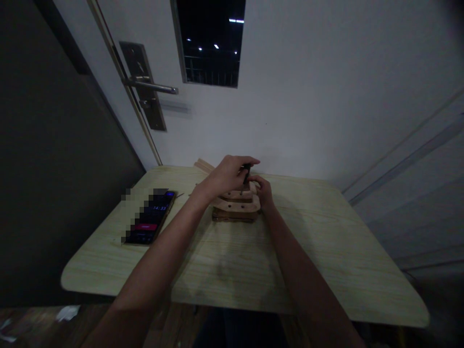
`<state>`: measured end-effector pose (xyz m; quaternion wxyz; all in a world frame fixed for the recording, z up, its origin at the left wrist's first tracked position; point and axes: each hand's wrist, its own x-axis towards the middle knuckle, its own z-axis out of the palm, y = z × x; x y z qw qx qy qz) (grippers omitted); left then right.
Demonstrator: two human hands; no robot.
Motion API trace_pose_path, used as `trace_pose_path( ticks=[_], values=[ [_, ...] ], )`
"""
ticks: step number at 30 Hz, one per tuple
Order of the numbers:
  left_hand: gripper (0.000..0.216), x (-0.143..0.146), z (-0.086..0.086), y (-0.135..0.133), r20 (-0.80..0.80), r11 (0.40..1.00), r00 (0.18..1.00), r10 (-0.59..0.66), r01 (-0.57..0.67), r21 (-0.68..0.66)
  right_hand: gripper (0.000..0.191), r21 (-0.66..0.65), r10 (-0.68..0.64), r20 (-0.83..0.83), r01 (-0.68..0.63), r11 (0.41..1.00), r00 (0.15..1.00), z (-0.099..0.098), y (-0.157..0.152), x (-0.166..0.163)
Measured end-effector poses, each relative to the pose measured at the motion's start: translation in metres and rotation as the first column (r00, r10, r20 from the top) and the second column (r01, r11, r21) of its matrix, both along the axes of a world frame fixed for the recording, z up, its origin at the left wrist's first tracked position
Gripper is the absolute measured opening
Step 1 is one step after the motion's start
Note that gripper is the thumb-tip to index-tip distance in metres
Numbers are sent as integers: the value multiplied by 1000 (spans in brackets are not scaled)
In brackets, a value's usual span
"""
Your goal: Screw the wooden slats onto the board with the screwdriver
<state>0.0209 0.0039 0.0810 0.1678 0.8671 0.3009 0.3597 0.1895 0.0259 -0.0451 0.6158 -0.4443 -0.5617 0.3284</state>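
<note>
A small stack of curved wooden pieces (235,207) with holes in them sits near the far edge of the pale wooden table (326,251). My left hand (228,175) is closed in a pinch on a small dark tool (247,172) that stands upright over the top of the stack. My right hand (264,192) rests against the right side of the stack, fingers curled round the wooden pieces beside the tool.
A phone (151,218) with a lit screen lies on the table's left part. Loose wooden strips (204,166) lie behind the stack. A white door with a metal handle (152,87) and a dark window (210,41) stands behind the table.
</note>
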Motion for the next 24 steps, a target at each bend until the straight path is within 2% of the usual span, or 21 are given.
trace_pose_path(
  ticks=[4,8,10,14,17,24],
  values=[
    [23,5,2,-5,-6,996,998,59,-58,73,15,9,-13,-4,13,1000,1000,1,-2,-3],
    [16,7,2,-4,-27,996,998,52,-50,68,15,17,-34,-8,34,999,999,0,-3,-4],
    [18,7,1,-3,-14,999,1000,18,-17,47,14,17,-36,2,36,999,999,0,-2,-5],
    [39,6,0,-4,8,998,998,-63,63,20,12,28,-26,26,26,999,999,0,-2,-3],
    [50,7,-3,-5,7,998,999,-38,38,44,14,43,-21,36,20,999,999,-1,-1,-2],
    [26,10,-4,-4,-62,1000,998,12,-11,28,15,47,-58,51,55,997,997,-8,5,1]
  ],
)
